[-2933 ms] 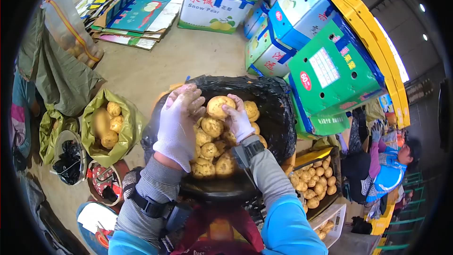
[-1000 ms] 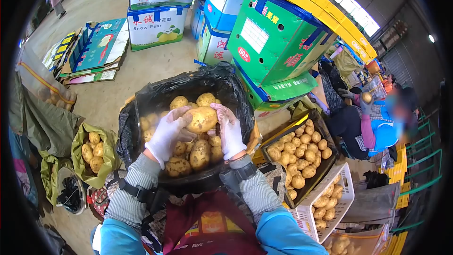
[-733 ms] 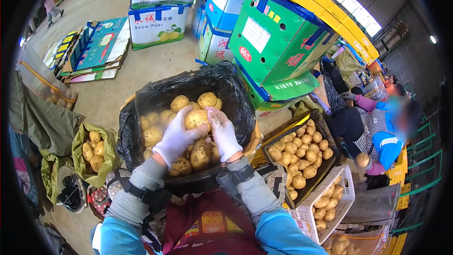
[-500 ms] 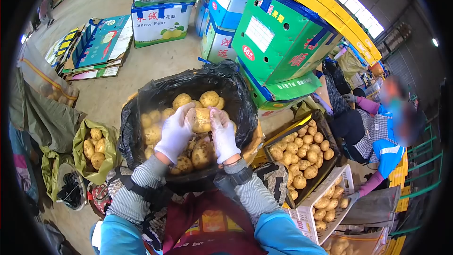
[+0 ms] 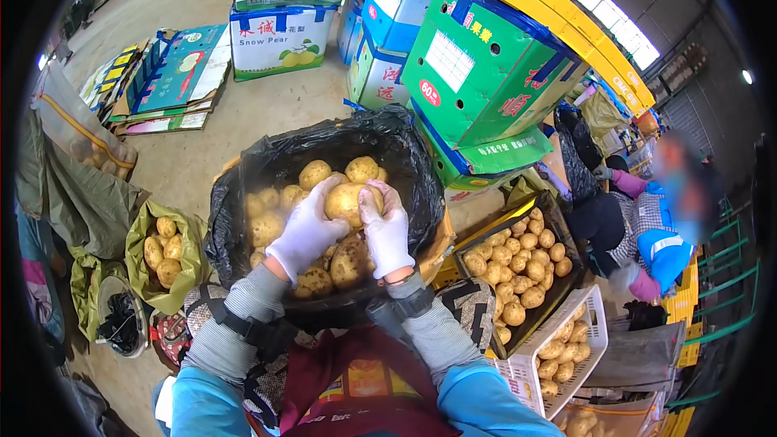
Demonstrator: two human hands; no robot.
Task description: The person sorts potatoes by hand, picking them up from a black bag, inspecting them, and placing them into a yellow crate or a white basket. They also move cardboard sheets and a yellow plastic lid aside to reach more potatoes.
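A large yellow potato [image 5: 346, 203] is held between my two white-gloved hands, above a container lined with a black plastic bag [image 5: 393, 139]. My left hand [image 5: 307, 228] grips its left side, fingers curled over the top. On the right side, my right hand [image 5: 385, 229] presses thumb and fingers against it. More potatoes lie in the lined container below and around my hands, among them a big brownish one [image 5: 350, 260] right under the held potato. My hands hide part of the pile.
Right of me stand a dark crate of potatoes [image 5: 518, 263] and a white plastic basket [image 5: 593, 325] with potatoes. Green cartons [image 5: 494, 65] are stacked ahead. An olive bag [image 5: 182, 282] of potatoes sits at left. A co-worker [image 5: 647, 218] is at far right.
The potato between my hands has been turned and now shows more of its face. The co-worker's lower hand has drawn up and away from the white basket.
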